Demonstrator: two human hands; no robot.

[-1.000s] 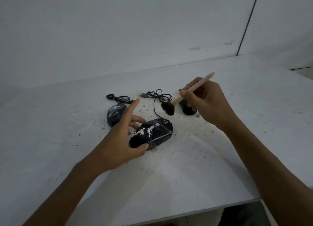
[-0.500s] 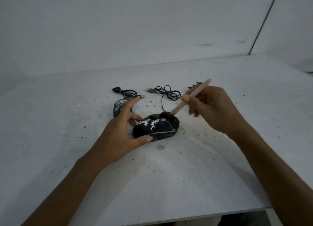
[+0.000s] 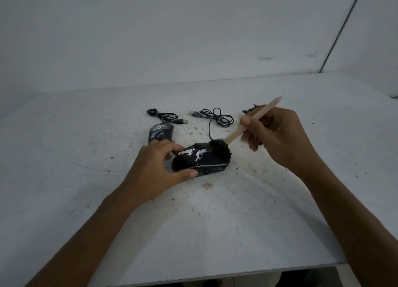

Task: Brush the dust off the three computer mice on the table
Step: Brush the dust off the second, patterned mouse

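A black mouse with white dust patches (image 3: 200,161) sits mid-table. My left hand (image 3: 157,170) grips its rear end, thumb on the near side and fingers on the far side. My right hand (image 3: 277,134) holds a brush by its pale pink handle (image 3: 252,121); the dark bristles (image 3: 218,148) press on the front top of that mouse. A second, greyish dusty mouse (image 3: 160,133) lies just behind my left hand. The third mouse is hidden behind my right hand; only a bit of its cable (image 3: 249,109) shows.
Two coiled black USB cables (image 3: 165,115) (image 3: 217,117) lie behind the mice. Specks and crumbs of dirt (image 3: 207,185) are scattered on the white table (image 3: 215,233). A white wall stands behind the table; the table's front edge is close to me.
The brush came down from above the table onto the front of the black mouse. My left index finger, raised before, has folded down with the other fingers. The view shifted slightly left.
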